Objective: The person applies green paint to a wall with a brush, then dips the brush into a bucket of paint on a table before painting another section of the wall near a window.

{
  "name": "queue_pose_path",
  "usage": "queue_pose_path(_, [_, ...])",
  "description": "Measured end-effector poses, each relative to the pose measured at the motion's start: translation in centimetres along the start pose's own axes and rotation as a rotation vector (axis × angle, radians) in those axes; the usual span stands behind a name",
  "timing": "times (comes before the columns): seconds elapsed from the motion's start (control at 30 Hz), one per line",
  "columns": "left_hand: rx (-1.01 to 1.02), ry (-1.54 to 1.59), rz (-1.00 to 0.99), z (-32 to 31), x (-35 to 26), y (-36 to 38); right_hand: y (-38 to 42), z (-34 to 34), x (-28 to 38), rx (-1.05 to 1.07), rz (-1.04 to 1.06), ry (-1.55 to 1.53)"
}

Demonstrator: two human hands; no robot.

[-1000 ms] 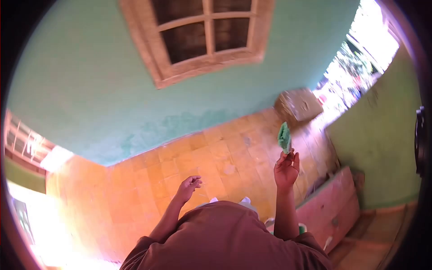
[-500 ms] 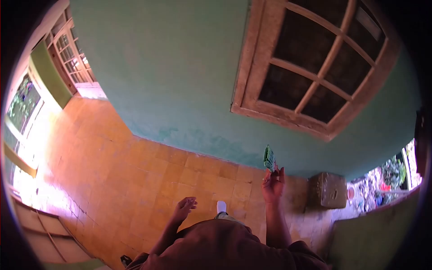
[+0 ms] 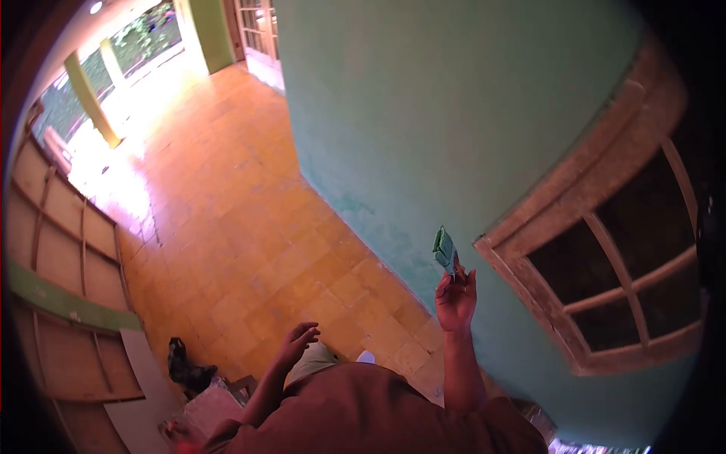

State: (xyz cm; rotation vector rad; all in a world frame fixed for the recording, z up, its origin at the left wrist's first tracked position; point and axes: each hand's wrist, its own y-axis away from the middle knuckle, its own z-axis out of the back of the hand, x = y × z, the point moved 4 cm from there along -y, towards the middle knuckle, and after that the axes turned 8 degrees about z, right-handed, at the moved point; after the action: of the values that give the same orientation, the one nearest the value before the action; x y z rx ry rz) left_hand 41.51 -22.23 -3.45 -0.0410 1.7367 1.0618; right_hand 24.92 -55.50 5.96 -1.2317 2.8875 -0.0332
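Observation:
In my right hand (image 3: 455, 304) I hold a paintbrush (image 3: 445, 250), its broad head coated in green and pointing up, away from me. Fingers and thumb close round its lower end. Behind the brush is the green wall (image 3: 393, 136), with a wood-framed window (image 3: 560, 250) to the right. My left hand (image 3: 297, 342) hangs low in front of my body, over the tiled floor, fingers loosely stretched and holding nothing.
Orange-yellow floor tiles (image 3: 227, 204) run along the wall toward a bright opening with a yellow post (image 3: 92, 102). On the left stands a wooden panel (image 3: 64, 265). A dark object (image 3: 189, 371) and a pale, flat-topped object (image 3: 210, 412) sit at lower left.
My view and body have turned left: the window has shifted right and lower, and the left panel and dark object show more. The paintbrush stays in my right hand.

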Motion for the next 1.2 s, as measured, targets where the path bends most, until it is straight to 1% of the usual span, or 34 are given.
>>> queue_pose_path(0.13, [-0.133, 0.12, 0.021, 3.5, 1.6, -0.4, -6.0, 0.2, -5.8, 0.009, -0.178, -0.009])
queue_pose_path(0.23, [-0.221, 0.207, -0.002, 6.0, 1.4, -2.3, -10.6, 0.2, -10.5, -0.016, -0.301, -0.001])
queue_pose_path(0.37, [-0.292, 0.306, -0.032, 10.2, -0.2, -5.6, -16.0, -0.4, -16.7, -0.012, -0.388, 0.074])
queue_pose_path(0.5, [-0.345, 0.347, -0.053, 15.7, -4.0, -8.4, -21.8, -1.6, -23.5, 0.062, -0.489, 0.152])
queue_pose_path(0.6, [-0.353, 0.349, -0.073, 20.3, -6.5, -10.4, -25.7, -2.3, -28.4, 0.052, -0.479, 0.147])
queue_pose_path(0.67, [-0.366, 0.29, -0.088, 23.5, -8.3, -11.7, -27.8, -2.4, -31.5, 0.075, -0.489, 0.159])
queue_pose_path(0.8, [-0.393, 0.258, -0.105, 28.3, -11.8, -13.5, -30.2, -1.9, -35.7, 0.079, -0.503, 0.199])
queue_pose_path(0.9, [-0.396, 0.25, -0.144, 30.5, -14.0, -15.8, -32.2, -0.3, -37.2, 0.027, -0.536, 0.106])
queue_pose_path(1.0, [-0.363, 0.247, -0.11, 31.3, -14.8, -18.5, -35.0, 1.4, -38.3, -0.009, -0.533, 0.111])
queue_pose_path(1.1, [-0.283, 0.214, -0.038, 31.7, -16.0, -21.2, -38.4, 2.1, -39.9, -0.017, -0.502, 0.137])
queue_pose_path(1.2, [-0.281, 0.229, -0.023, 33.3, -18.1, -24.7, -43.1, 2.4, -42.1, -0.003, -0.517, 0.094])
